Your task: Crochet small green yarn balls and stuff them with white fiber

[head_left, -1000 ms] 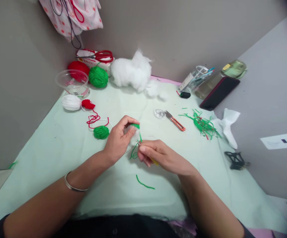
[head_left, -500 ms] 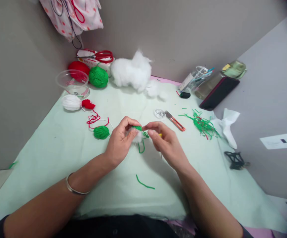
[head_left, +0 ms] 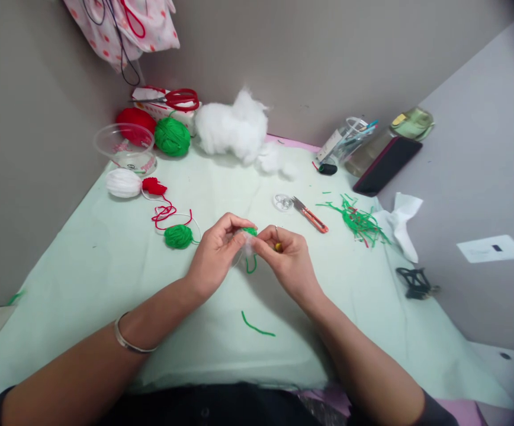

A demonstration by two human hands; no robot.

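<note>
Between the thumb and fingers of my left hand is a small green crocheted piece, partly hidden by the fingers. White stuffing bulges from its near side, and a loop of green yarn hangs below. My right hand is closed; its thumb and forefinger pinch at the right edge of the piece and stuffing. Tucked in its fingers is what looks like a crochet hook, of which only a yellow part shows. A small green yarn ball lies left of my left hand.
Thread snips and a round clear case lie beyond my right hand. Green yarn scraps are to the right. A stuffing heap, yarn balls and a plastic tub stand behind. A green strand lies in front.
My right hand has moved left to the green piece, its thumb and forefinger now pressing at the stuffing. My left hand keeps its hold. The whole view has shifted slightly.
</note>
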